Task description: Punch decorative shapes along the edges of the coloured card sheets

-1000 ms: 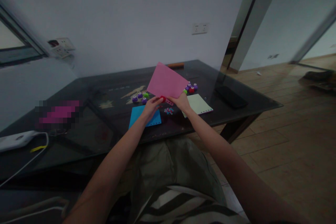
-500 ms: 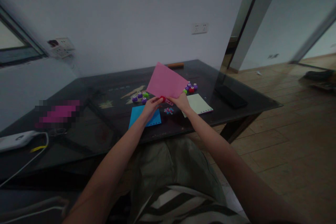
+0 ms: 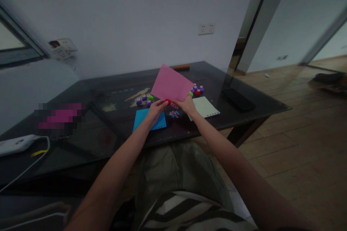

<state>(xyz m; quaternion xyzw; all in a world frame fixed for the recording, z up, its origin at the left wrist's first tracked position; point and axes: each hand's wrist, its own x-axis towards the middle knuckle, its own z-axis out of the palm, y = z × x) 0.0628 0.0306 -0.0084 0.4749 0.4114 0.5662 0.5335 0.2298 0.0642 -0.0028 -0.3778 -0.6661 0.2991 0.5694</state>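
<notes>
Over the table: both hands are raised above the dark glass table [image 3: 114, 90], meeting at the lower edge of a pink sheet [image 3: 171, 83].
Left hand: the left hand [image 3: 155, 109] is curled nearly closed, its fingertips pinched on a small red punch [image 3: 168, 101] set against the sheet's bottom edge.
Right hand: the right hand [image 3: 188, 105] is closed in a pinch on the sheet's lower right corner; the paper is held tilted up, clear of the tabletop.
Under the hands: a blue sheet [image 3: 148, 120] lies flat below the left hand, a pale green sheet [image 3: 205, 107] just right of the right hand, and a small heap of punched bits [image 3: 174, 114] is seen between them.
Behind the sheet: purple and green punches [image 3: 144, 99] are clustered to the left, another cluster [image 3: 197, 90] to the right.
Edges: the near table edge runs just below the blue sheet; the right corner ends well beyond a black remote [image 3: 238, 99].
Open room: bare glass is seen left of the blue sheet, as far as a white cable [image 3: 40, 151].
</notes>
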